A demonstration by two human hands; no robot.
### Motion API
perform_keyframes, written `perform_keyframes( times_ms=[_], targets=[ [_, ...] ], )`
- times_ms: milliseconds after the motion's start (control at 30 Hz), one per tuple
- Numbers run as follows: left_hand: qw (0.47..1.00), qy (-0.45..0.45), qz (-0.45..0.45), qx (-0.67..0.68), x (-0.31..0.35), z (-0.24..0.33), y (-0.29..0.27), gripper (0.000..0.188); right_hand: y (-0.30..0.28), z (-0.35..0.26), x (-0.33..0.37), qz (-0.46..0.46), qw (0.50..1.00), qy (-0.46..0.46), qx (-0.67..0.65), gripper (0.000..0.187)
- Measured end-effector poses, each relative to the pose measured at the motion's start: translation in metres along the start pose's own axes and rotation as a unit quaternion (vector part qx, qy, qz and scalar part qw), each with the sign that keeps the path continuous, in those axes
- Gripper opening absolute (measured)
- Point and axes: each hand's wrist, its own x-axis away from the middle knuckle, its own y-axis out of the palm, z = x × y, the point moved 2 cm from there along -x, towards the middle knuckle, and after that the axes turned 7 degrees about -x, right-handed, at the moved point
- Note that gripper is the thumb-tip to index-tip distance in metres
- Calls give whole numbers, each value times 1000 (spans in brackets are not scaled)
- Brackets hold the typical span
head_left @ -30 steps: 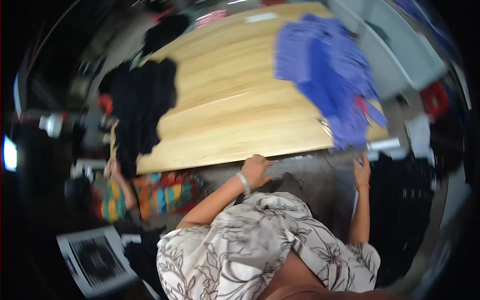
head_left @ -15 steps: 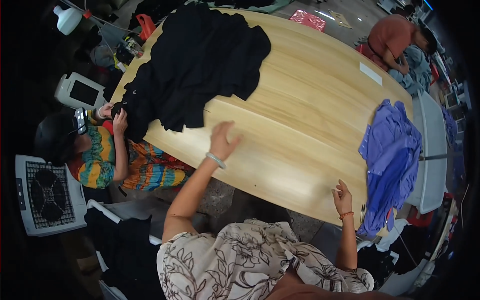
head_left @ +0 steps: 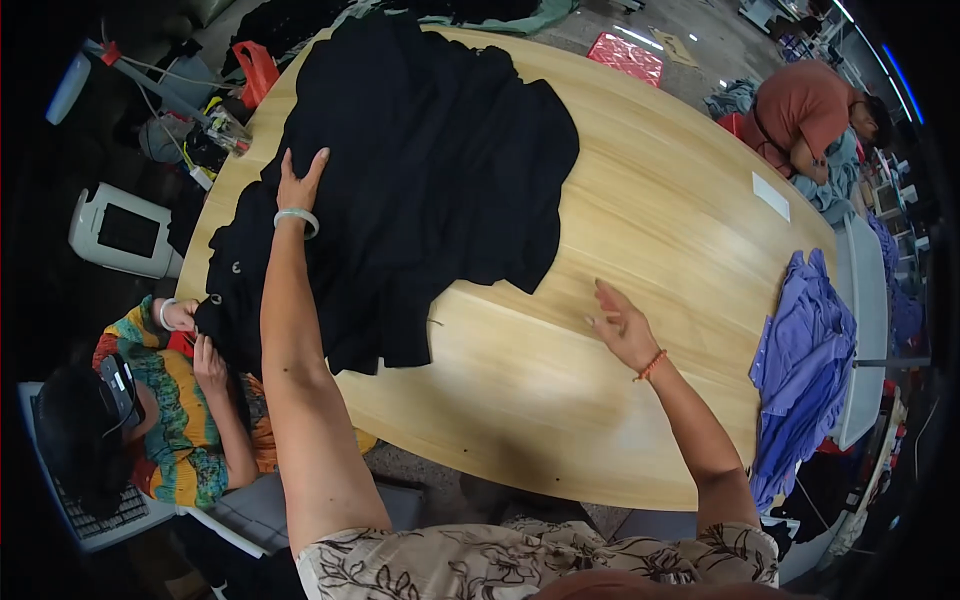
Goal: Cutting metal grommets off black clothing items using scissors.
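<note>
A large spread of black cloth (head_left: 440, 170) lies rumpled over the left and middle of the wooden table (head_left: 660, 230). My left hand (head_left: 298, 185), a pale bangle at its wrist, is stretched out over the cloth's left part. Its thumb and a finger stand apart with nothing seen between them; whether it presses on the cloth I cannot tell. Over bare wood, right of the cloth, hangs my right hand (head_left: 624, 330), wearing a red bead bracelet. Its fingers are loosely bent and spread, holding nothing.
Purple garments (head_left: 800, 370) drape over the table's right edge, beside a pale plastic bin (head_left: 865, 330). At near left a co-worker (head_left: 175, 430) handles the cloth's edge with both hands. Another person (head_left: 800, 115) bends at far right, near a white paper (head_left: 771, 196).
My left hand has reached far forward and left, from bare wood to over the black cloth. My right hand has moved forward and left from the table's near right edge. The view has shifted.
</note>
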Motion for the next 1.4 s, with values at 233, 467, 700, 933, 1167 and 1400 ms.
perform_keyframes(
  times_ms=[233,467,700,933,1167,1400],
  targets=[
    [994,-7,-71,82,34,-6,18,99,32,-14,-108,97,992,-40,-70,81],
    [982,15,-102,159,157,28,84,83,31,-7,-150,118,981,-147,54,58],
    [985,1,-114,126,239,91,112,77,-56,43,-136,82,982,-129,114,36],
    [907,50,-304,286,261,84,107,63,-109,35,-132,57,985,165,7,33],
    [989,63,40,129,44,-3,6,37,-124,-25,-147,229,971,65,-32,75],
    [982,-85,-169,-2,-58,-145,98,96,-43,12,-208,119,984,12,135,91]
  ],
)
